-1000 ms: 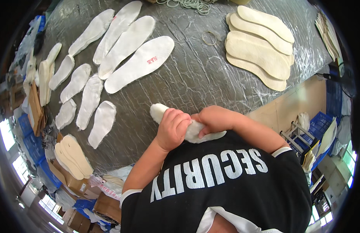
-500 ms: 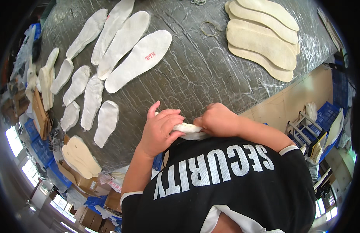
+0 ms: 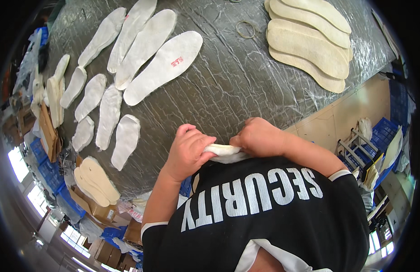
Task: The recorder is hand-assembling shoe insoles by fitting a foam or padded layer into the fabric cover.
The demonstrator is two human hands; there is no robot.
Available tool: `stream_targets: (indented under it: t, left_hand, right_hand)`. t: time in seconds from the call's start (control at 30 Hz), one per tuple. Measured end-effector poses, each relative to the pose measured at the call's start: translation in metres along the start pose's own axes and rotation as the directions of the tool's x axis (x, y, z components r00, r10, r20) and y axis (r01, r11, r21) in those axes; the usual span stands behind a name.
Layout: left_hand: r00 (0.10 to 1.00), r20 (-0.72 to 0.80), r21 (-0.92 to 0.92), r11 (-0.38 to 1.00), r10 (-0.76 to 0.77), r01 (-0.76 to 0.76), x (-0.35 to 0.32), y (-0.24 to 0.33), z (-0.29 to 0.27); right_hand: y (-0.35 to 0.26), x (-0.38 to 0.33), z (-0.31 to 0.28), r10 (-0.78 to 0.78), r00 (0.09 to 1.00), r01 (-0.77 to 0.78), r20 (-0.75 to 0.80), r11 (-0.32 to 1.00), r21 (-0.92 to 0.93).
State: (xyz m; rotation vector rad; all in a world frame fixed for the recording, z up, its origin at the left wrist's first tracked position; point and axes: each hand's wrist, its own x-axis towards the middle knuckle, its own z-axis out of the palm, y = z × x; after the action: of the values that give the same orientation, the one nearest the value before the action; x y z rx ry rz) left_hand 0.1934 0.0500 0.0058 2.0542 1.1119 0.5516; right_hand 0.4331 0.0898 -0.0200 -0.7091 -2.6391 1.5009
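Note:
My left hand [image 3: 187, 150] and my right hand [image 3: 260, 138] pinch a white fluffy insole [image 3: 224, 154] between them, close against my body at the near table edge. It is turned edge-on, and a thin yellowish layer shows along its top. Much of it is hidden by my fingers, so I cannot tell whether it is one piece or several. Farther left lie long white fleece insoles [image 3: 164, 68], one with a red stamp. Shorter white insoles [image 3: 108, 118] are spread below them.
Beige felt insoles [image 3: 309, 45] overlap in a stack at the far right. A thin ring [image 3: 245, 30] lies beside them on the plastic-covered table [image 3: 210, 95]. More beige insoles [image 3: 96, 180] rest at the left edge. Blue crates [image 3: 384, 131] stand beyond the table at right.
The raised finger of my left hand has curled in, and that hand is closed more tightly at its end of the insole. My right hand keeps its grip.

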Motion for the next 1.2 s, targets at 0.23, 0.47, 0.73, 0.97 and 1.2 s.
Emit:
stream_targets:
  t: [0.23, 0.47, 0.73, 0.97, 1.2]
  left_hand:
    - [0.997, -0.071, 0.024, 1.000, 0.015, -0.014, -0.007, 0.001, 0.014]
    - [0.989, -0.143, 0.127, 0.992, 0.024, -0.006, -0.005, 0.016, 0.013]
    - [0.993, -0.112, 0.226, 0.973, -0.025, 0.050, -0.008, 0.018, 0.022]
    - [0.995, -0.076, 0.243, 0.969, 0.064, -0.044, -0.009, 0.020, 0.031]
    - [0.983, -0.166, 0.051, 0.996, 0.080, -0.072, -0.009, 0.015, 0.043]
  right_hand:
    - [-0.010, 0.005, 0.002, 0.005, 0.994, -0.006, -0.107, 1.000, -0.013]
    - [-0.011, 0.006, 0.009, 0.071, 0.993, -0.078, -0.095, 0.994, -0.073]
    - [-0.010, 0.008, 0.012, 0.075, 0.993, -0.080, -0.095, 0.996, -0.047]
    - [-0.008, 0.005, 0.018, 0.080, 0.983, -0.083, -0.165, 0.996, -0.013]
    - [-0.007, 0.002, 0.024, 0.059, 0.994, -0.069, -0.092, 0.992, -0.109]
